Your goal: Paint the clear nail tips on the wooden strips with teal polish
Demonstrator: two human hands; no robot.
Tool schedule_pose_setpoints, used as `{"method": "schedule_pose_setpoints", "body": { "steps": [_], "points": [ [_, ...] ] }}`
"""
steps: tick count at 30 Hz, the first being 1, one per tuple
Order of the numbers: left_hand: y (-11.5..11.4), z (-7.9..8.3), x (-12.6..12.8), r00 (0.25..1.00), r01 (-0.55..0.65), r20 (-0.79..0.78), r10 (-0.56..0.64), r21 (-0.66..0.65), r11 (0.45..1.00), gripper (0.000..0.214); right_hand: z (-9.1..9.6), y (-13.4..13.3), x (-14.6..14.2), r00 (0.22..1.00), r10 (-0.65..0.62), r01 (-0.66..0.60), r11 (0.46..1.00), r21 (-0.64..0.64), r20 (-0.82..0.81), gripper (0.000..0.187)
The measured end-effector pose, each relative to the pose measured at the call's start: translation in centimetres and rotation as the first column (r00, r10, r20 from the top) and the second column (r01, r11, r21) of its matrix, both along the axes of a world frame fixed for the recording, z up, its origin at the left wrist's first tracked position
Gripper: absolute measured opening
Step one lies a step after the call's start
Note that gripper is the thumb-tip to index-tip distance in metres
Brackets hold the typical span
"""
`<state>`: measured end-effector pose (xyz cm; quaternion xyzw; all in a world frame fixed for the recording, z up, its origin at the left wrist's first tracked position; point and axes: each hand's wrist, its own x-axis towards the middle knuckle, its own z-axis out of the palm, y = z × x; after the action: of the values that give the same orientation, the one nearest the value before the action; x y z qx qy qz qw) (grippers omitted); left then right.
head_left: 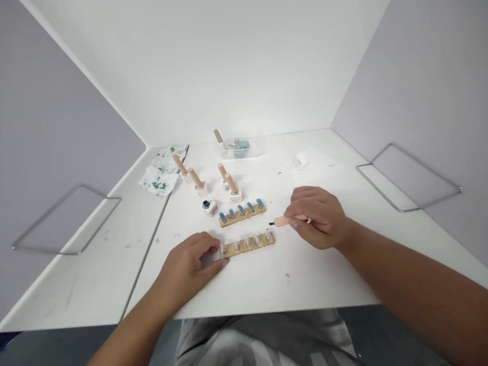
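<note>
On the table [324, 284], a front strip [247, 249] lies before a back strip [244, 218], a brush [282, 221] to their right. One bottle [211, 208] stands left of these, four bottles [235, 195] behind it, cloths [159, 181] further left, a tray [255, 151] rearmost.

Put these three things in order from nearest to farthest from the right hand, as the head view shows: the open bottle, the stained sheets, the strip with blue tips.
1. Strip with blue tips: just left of the right hand.
2. Open bottle: farther left, beyond the strip's left end.
3. Stained sheets: farthest left, toward the back.
</note>
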<state>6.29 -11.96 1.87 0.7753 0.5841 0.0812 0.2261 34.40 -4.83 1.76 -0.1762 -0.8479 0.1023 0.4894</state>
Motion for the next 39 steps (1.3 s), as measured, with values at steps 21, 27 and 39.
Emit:
{"method": "schedule_pose_setpoints", "body": {
  "steps": [21, 27, 39],
  "points": [
    [0.2, -1.4, -1.1, 0.990, 0.140, -0.011, -0.139, 0.117, 0.983, 0.023, 0.1, -0.5, -0.2, 0.973, -0.013, 0.012, 1.000, 0.005, 0.230, 0.013],
    [0.2, -1.8, -1.4, 0.981, 0.189, -0.083, -0.175, 0.224, 0.956, 0.026, 0.4, -0.5, -0.3, 0.968, -0.063, 0.087, 0.992, -0.088, 0.244, 0.014],
    [0.2, -2.0, -1.3, 0.978, 0.202, -0.098, -0.183, 0.258, 0.945, 0.026, 0.2, -0.6, -0.4, 0.965, -0.069, 0.087, 0.995, -0.059, 0.253, 0.013]
  ]
}}
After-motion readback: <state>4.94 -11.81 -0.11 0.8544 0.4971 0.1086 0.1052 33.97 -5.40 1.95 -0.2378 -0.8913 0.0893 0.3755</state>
